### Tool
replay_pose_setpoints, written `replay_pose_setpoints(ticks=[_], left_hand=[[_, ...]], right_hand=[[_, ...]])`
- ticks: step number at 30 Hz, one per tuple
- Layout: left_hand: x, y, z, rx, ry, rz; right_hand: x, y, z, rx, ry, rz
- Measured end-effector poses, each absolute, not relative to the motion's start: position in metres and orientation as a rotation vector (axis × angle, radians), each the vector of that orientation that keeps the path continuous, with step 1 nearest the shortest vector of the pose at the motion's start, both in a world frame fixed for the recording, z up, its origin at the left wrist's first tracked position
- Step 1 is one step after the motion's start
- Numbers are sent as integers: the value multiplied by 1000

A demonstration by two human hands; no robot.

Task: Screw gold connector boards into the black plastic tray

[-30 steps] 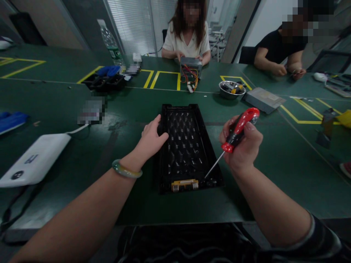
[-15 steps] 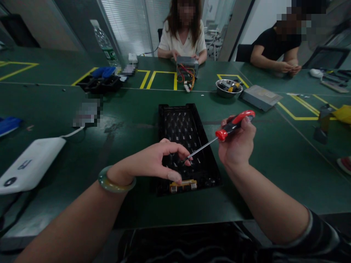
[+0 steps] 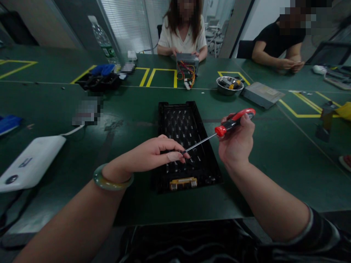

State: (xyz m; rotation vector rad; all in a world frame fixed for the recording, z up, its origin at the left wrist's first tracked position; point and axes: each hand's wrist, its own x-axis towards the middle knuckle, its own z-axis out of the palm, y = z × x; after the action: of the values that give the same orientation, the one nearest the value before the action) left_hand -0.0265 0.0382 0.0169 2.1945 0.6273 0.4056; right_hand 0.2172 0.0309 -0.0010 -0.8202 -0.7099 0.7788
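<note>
My right hand [image 3: 237,140] is closed round the red and black handle of a screwdriver [image 3: 231,123], whose shaft slants down to the left. At its tip, the thumb and fingers of my left hand [image 3: 161,151] are pinched together; whether they grip the tip or something tiny there is too small to tell. Below them a black rectangular panel [image 3: 211,160] with a patterned inner face lies on the green table. A yellowish connector piece [image 3: 183,183] with metal parts sits at the panel's near end.
Across the table, a person holds a metal box with coloured wires [image 3: 187,67]. A metal bowl [image 3: 229,87] and grey flat box [image 3: 261,94] stand back right. A black tray [image 3: 98,83] and bottle [image 3: 102,40] are back left; a white device [image 3: 33,160] lies left.
My left thumb and fingers have closed together at the screwdriver's tip, where they were apart before. My right hand still holds the screwdriver, nearly unmoved.
</note>
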Motion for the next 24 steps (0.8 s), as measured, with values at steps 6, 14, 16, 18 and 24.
replay_pose_setpoints(ticks=[6,14,16,18,24], left_hand=[[-25,37,17,2218,671,424],[-28,39,15,2260,698,421],[-29,40,14,2304,751,427],[-29,42,12,2335,794,436],[-26,42,10,2353,889,417]], right_hand=[[216,29,0,-801,-689,763],[215,29,-2,-762,-668,763],[215,29,-1,-744,-642,747],[214,29,0,-738,-625,722],[214,30,-1,-790,-650,675]])
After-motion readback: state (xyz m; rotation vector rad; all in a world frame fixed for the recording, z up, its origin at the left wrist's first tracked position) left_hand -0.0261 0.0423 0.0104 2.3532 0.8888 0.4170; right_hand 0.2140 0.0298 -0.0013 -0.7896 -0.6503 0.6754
